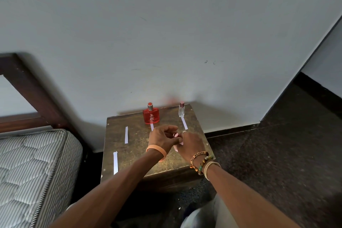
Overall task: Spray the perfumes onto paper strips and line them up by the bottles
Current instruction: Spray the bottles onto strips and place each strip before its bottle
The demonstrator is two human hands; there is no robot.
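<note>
Small pink object [177,147] mostly hidden between both hands above the scuffed brown worktop [138,155], left hand [162,138] pinching its top, right hand [191,143] curled round it, half-covered paper strip [152,127] before the glossy red bottle [151,115], slim clear glass bottle [181,111], quilted mattress [27,163] cut off

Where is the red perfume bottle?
In the head view, the red perfume bottle stands at the back of the small wooden table, left of the small clear bottle, with a paper strip in front of it.
</note>
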